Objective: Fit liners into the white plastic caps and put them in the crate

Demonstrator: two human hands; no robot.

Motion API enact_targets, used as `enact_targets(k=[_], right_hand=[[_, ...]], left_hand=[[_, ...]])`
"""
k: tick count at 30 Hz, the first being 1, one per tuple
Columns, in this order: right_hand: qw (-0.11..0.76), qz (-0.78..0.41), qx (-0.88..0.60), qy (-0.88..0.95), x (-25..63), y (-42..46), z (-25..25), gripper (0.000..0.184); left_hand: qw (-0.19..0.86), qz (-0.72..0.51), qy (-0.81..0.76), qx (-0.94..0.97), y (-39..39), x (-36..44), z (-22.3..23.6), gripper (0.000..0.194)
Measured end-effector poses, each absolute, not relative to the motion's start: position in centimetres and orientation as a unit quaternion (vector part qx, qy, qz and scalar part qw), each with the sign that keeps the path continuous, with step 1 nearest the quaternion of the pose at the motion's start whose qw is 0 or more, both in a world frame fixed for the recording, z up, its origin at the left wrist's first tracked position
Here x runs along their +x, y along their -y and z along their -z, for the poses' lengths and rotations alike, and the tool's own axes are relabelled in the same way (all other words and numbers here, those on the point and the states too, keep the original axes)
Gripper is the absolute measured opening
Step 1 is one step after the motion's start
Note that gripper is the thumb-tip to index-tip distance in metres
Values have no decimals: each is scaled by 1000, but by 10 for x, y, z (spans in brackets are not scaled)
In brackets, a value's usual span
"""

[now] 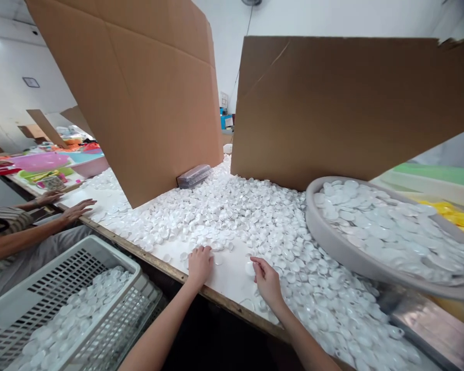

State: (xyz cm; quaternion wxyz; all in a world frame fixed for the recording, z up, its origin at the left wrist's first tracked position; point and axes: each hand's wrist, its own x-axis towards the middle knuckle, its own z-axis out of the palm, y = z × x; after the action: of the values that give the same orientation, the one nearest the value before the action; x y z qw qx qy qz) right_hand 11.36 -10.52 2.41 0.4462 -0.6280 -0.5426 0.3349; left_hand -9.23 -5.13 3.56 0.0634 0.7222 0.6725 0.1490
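Small white, shiny plastic discs [251, 206] lie in a thick spread over the white tabletop [232, 281]. My right hand [268, 282] is over the table near its front edge, thumb and fingers pinched at one glossy round disc [250, 267]. To its left, my left hand [200, 265] rests palm down by the edge with its fingers curled and close together; whatever may be under them is hidden. A few loose discs [218, 259] lie right beside its fingertips.
A grey oval tub [313, 216] heaped with larger white discs stands at right. Cardboard panels [158, 103] [332, 113] rise behind the pile, with a clear plastic box [194, 176] between. A pale slotted crate [116, 252] holds discs below left. Another person's hands [77, 210] rest at far left.
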Motion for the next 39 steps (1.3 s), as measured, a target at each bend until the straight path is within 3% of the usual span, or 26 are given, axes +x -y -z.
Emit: enact_targets(k=[4, 8, 12, 17, 23, 30, 34, 39], right_hand=[[475, -404, -622, 474, 129, 103, -25, 37], [483, -444, -610, 444, 134, 93, -25, 35], [424, -437, -622, 492, 131, 82, -21, 26], [339, -491, -610, 521, 111, 66, -13, 20], [212, -549, -633, 503, 91, 46, -8, 11], [213, -594, -622, 464, 92, 46, -9, 10], [220, -612, -613, 448, 91, 53, -7, 12], [253, -633, -594, 427, 93, 60, -9, 12]], left_hand=[[175, -290, -588, 735, 52, -80, -44, 35], [278, -287, -521, 755, 62, -50, -30, 28], [266, -229, -531, 772, 69, -34, -5, 30], [308, -266, -548, 730, 70, -36, 8, 53], [360, -282, -545, 703, 70, -38, 7, 60], [391, -250, -545, 698, 67, -45, -2, 55], [314, -179, -610, 705, 44, -35, -11, 28], [148, -204, -614, 748, 26, -11, -9, 27]])
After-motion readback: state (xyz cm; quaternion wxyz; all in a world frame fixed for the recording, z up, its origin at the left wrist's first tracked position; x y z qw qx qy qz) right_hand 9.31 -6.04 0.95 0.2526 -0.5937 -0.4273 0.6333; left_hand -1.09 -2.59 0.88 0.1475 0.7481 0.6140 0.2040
